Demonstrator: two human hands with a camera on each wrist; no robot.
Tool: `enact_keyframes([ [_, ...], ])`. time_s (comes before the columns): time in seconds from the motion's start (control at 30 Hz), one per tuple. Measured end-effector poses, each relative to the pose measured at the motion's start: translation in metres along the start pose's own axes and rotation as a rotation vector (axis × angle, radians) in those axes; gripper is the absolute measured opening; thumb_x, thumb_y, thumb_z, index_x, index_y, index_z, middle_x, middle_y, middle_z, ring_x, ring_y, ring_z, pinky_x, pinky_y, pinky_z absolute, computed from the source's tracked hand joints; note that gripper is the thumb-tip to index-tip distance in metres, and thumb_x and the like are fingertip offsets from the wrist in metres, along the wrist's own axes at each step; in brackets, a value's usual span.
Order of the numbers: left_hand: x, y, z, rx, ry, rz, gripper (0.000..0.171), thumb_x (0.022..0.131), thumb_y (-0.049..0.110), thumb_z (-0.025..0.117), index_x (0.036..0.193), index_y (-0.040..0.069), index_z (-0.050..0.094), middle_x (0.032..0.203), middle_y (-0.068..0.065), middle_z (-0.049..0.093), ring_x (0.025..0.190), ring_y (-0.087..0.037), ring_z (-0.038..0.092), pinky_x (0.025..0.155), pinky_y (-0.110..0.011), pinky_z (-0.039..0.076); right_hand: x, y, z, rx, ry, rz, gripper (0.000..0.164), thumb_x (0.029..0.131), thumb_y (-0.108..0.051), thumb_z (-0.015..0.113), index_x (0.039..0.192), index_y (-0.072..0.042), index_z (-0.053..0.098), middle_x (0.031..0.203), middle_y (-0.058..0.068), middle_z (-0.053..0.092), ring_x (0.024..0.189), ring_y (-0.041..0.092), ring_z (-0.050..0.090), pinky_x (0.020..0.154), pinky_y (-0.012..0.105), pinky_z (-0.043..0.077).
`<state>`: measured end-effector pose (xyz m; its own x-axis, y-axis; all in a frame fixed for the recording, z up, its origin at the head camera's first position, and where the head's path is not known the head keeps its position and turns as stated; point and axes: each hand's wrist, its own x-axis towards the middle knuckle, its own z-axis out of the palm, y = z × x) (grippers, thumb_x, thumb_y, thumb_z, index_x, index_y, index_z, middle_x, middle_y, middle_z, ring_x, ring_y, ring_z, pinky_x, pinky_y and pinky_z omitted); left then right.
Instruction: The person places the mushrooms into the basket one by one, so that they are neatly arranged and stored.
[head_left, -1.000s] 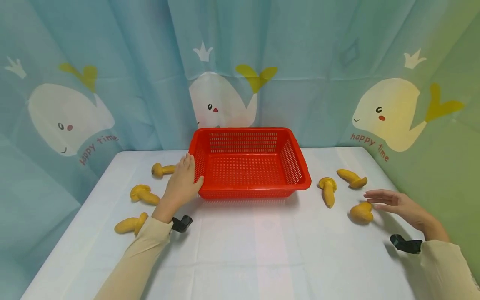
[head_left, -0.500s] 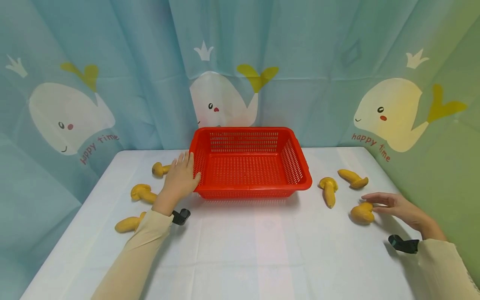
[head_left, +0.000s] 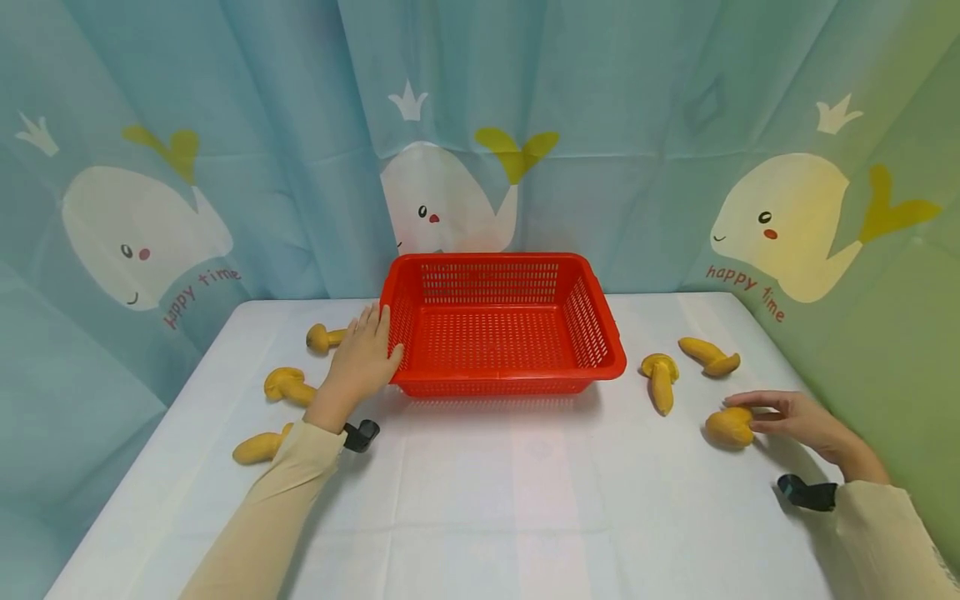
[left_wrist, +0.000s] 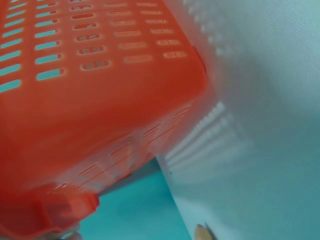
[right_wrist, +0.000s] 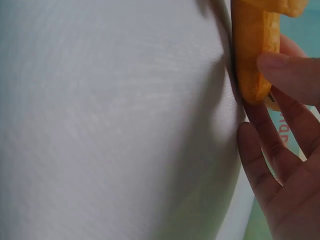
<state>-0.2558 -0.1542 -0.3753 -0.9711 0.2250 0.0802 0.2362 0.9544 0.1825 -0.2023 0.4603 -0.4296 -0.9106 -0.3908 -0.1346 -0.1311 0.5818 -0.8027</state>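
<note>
At the left, the beige fabric sleeve (head_left: 258, 512) partly hides the lowest mustard-yellow, mushroom-shaped piece (head_left: 257, 448) of 3, so a low sweep could knock it. The left hand (head_left: 360, 357), fingers straight, touches the red perforated plastic basket (head_left: 501, 387); sideways pressure might slide it. At right centre, the yellow-brown mushroom with a rounded cap (head_left: 727, 427) has its stem pinched by the right hand (head_left: 806, 427); a grip so near the stem's end could let it tip or slip.
</note>
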Motion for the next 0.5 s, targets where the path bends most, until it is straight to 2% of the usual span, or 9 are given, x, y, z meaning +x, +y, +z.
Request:
enact_keyframes([
  [0.3, -0.0001, -0.0004, 0.0007, -0.005, -0.002, 0.000, 0.067, 0.098, 0.029, 0.039, 0.147, -0.009, 0.013, 0.154, -0.028, 0.011, 0.143, -0.042, 0.012, 0.118, -0.054, 0.012, 0.0001, -0.0033, 0.0020, -0.068, 0.030, 0.067, 0.035, 0.090, -0.010, 0.060, 0.121, 0.004, 0.057, 0.104, -0.038, 0.054, 0.093, -0.019, 0.053, 0.074, 0.012, 0.050],
  [0.5, -0.0006, -0.0003, 0.0003, -0.011, -0.007, -0.001, 0.067, 0.098, 0.029, 0.038, 0.147, -0.009, 0.012, 0.154, -0.028, 0.011, 0.144, -0.042, 0.012, 0.118, -0.054, 0.011, 0.0026, -0.0038, 0.0032, -0.082, 0.006, 0.093, 0.034, 0.090, -0.009, 0.059, 0.122, 0.004, 0.057, 0.103, -0.039, 0.052, 0.092, -0.019, 0.052, 0.073, 0.013, 0.051],
])
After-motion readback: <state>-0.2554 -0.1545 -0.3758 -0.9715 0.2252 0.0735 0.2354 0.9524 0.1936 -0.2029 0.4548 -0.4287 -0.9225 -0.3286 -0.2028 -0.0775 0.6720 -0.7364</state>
